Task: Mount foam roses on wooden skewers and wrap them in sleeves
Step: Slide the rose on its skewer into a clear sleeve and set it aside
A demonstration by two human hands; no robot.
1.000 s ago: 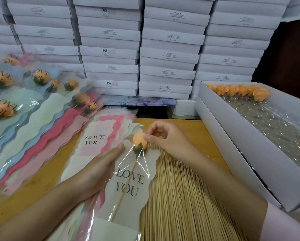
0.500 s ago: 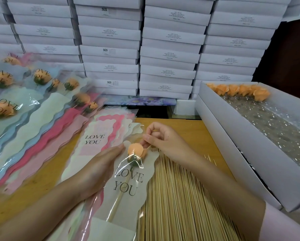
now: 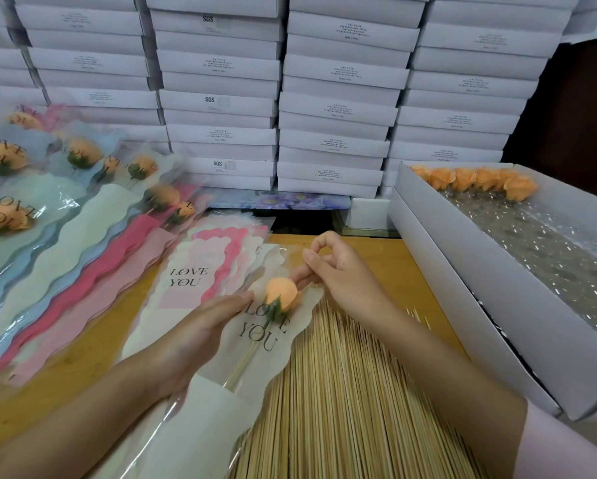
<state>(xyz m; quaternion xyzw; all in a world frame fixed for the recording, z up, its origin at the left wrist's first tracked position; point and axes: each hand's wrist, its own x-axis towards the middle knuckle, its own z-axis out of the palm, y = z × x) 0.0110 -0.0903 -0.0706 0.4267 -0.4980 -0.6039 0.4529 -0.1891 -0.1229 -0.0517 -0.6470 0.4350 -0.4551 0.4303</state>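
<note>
Inside the sleeve (image 3: 292, 344) pinned by flat left fingers (image 3: 233, 301), the rose (image 3: 281, 293), merely nudged by right fingertips (image 3: 299, 279), could be crushed by overpushing.

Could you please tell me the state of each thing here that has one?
rose: mounted on skewer, head at the sleeve's mouth.
sleeve: flat on table, skewer inside.
left hand: flat, pressing the sleeve.
right hand: fingertips touching the rose.
white box: open, loose roses along its far end.

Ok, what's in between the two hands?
Head view: the orange foam rose on its skewer, inside a sleeve, between left hand and right hand.
</note>
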